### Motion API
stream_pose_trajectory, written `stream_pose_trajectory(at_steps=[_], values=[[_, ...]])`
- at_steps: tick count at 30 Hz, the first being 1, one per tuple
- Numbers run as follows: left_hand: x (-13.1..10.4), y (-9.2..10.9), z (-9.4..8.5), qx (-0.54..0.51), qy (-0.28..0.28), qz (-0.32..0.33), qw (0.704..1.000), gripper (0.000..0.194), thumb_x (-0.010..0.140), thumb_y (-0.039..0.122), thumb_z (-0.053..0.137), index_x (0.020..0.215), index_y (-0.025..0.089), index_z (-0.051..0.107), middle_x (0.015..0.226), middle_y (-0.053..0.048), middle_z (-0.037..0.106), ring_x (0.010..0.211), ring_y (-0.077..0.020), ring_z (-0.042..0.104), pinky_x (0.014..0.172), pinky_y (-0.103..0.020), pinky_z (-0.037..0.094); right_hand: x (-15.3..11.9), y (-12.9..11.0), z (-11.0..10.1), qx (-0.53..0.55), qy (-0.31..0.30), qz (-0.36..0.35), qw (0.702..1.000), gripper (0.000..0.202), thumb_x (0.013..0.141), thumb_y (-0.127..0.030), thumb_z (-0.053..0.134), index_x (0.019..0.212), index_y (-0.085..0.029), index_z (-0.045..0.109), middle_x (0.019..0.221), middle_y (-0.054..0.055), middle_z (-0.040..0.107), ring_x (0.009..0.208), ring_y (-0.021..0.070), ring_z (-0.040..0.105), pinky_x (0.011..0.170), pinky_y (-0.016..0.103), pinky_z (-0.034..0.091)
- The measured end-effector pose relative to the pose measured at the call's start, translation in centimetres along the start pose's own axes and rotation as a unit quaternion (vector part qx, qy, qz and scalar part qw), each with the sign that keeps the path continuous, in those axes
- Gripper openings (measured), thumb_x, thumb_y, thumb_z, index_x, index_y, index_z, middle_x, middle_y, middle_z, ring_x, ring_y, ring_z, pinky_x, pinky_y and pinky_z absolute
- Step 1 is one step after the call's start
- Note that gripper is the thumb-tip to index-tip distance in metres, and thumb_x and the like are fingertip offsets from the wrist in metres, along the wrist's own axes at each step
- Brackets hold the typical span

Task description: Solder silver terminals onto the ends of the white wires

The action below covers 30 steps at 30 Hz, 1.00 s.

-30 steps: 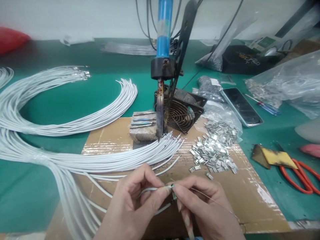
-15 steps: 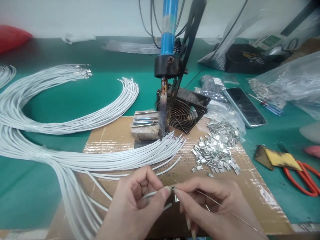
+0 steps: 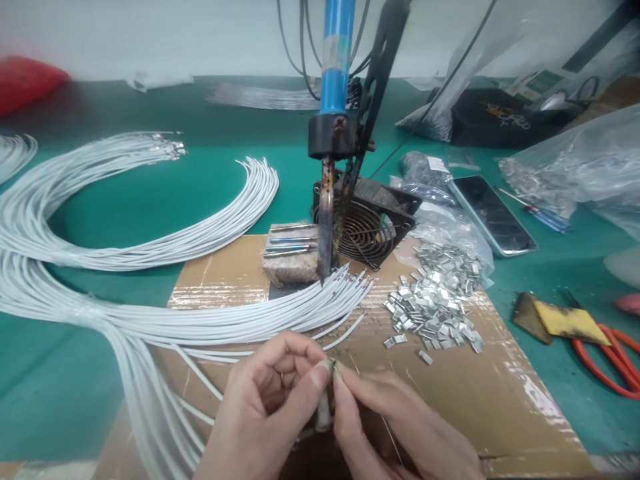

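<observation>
My left hand (image 3: 275, 407) is closed, thumb and index finger pinching the end of a white cable that the fingers now mostly hide. Fingertip to fingertip with it, my right hand (image 3: 395, 420) is closed too, with a thin solder wire (image 3: 391, 437) running through it. Something tiny and dark shows between the fingertips; I cannot make out what it is. Just beyond the hands lies a bundle of white cables (image 3: 225, 325). Above their stripped ends, a blue-handled soldering iron (image 3: 326, 227) points downward in a black stand. Loose metal connectors (image 3: 433, 300) are heaped to the right.
A fan (image 3: 367, 227) and a block with metal rods (image 3: 290, 257) stand behind the cable ends. A cardboard sheet (image 3: 500, 393) covers the green table. On the right lie a phone (image 3: 495, 213), red-handled scissors (image 3: 607, 360) and plastic bags (image 3: 575, 173). More cables (image 3: 150, 253) curve at left.
Both hands have come closer together, the right one shifting left and down. The white cable between the left fingers has become hidden, and less of the solder wire shows.
</observation>
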State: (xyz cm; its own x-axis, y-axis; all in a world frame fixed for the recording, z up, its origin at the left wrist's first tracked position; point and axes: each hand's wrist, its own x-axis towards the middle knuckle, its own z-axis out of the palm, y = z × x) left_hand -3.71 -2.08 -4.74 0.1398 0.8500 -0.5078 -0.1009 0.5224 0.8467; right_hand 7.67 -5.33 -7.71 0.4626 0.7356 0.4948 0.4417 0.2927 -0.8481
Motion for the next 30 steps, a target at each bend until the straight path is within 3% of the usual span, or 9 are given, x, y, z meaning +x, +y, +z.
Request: stream_pose_trajectory(at_steps=[2,6,11,14,19,26,30], values=[[0.3,0.2,-0.3,-0.003,-0.006,-0.002,1.000,0.027,0.083,0.043,0.087,0.081,0.019,0.076,0.069,0.001,0.068,0.064,-0.0116,0.057,0.061,-0.017,0.046,0.8,0.2,-0.7,0.016,-0.028,0.019,0.999,0.024,0.086,-0.002,0.074,0.089,-0.024,0.083,0.069,-0.004,0.072,0.053,0.0076,0.064,0.055,0.016,0.053],[0.4,1.0,0.2,0.011,0.024,0.013,1.000,0.021,0.075,0.029,0.089,0.069,0.018,0.072,0.062,0.005,0.060,0.061,-0.0093,0.049,0.058,-0.014,0.040,2.9,0.2,-2.6,0.074,-0.144,0.159,0.974,0.022,0.091,-0.017,0.076,0.100,-0.032,0.089,0.066,-0.004,0.070,0.049,0.0076,0.057,0.047,0.015,0.047],[-0.1,1.6,1.5,0.016,0.080,0.014,0.997,0.020,0.069,0.026,0.087,0.065,0.019,0.069,0.060,0.005,0.057,0.058,-0.0088,0.047,0.054,-0.014,0.041,4.2,-0.2,-3.3,0.095,-0.190,0.160,0.964,0.029,0.094,-0.019,0.073,0.109,-0.039,0.089,0.077,-0.001,0.077,0.063,0.0119,0.068,0.060,0.018,0.055],[-0.3,1.7,1.9,0.024,0.096,0.013,0.995,0.018,0.066,0.026,0.086,0.065,0.019,0.069,0.059,0.006,0.057,0.055,-0.0080,0.047,0.052,-0.013,0.043,4.4,-0.3,-3.3,0.095,-0.189,0.175,0.961,0.026,0.094,-0.020,0.072,0.104,-0.037,0.090,0.079,-0.001,0.077,0.066,0.0113,0.070,0.058,0.015,0.053],[-0.3,2.0,2.2,0.027,0.125,0.014,0.992,0.018,0.064,0.027,0.085,0.064,0.018,0.069,0.056,0.006,0.057,0.053,-0.0066,0.048,0.050,-0.011,0.041,4.4,-0.3,-3.5,0.107,-0.156,0.271,0.944,0.016,0.091,-0.028,0.079,0.095,-0.039,0.090,0.070,-0.003,0.072,0.049,0.0067,0.051,0.041,0.014,0.037],[-0.2,2.3,2.3,0.034,0.135,0.026,0.990,0.018,0.064,0.027,0.084,0.063,0.017,0.069,0.054,0.008,0.054,0.051,-0.0047,0.043,0.049,-0.010,0.036,4.2,-0.3,-3.4,0.083,-0.151,0.304,0.937,0.008,0.087,-0.033,0.082,0.087,-0.033,0.090,0.059,-0.001,0.068,0.050,0.0097,0.058,0.044,0.014,0.046],[-0.1,2.4,2.3,0.037,0.131,0.024,0.990,0.018,0.064,0.026,0.085,0.063,0.017,0.069,0.053,0.008,0.053,0.048,-0.0039,0.039,0.046,-0.011,0.031,4.3,-0.5,-3.2,0.092,-0.134,0.370,0.915,0.016,0.081,-0.041,0.087,0.081,-0.026,0.088,0.055,0.000,0.067,0.047,0.0120,0.059,0.046,0.017,0.054]])
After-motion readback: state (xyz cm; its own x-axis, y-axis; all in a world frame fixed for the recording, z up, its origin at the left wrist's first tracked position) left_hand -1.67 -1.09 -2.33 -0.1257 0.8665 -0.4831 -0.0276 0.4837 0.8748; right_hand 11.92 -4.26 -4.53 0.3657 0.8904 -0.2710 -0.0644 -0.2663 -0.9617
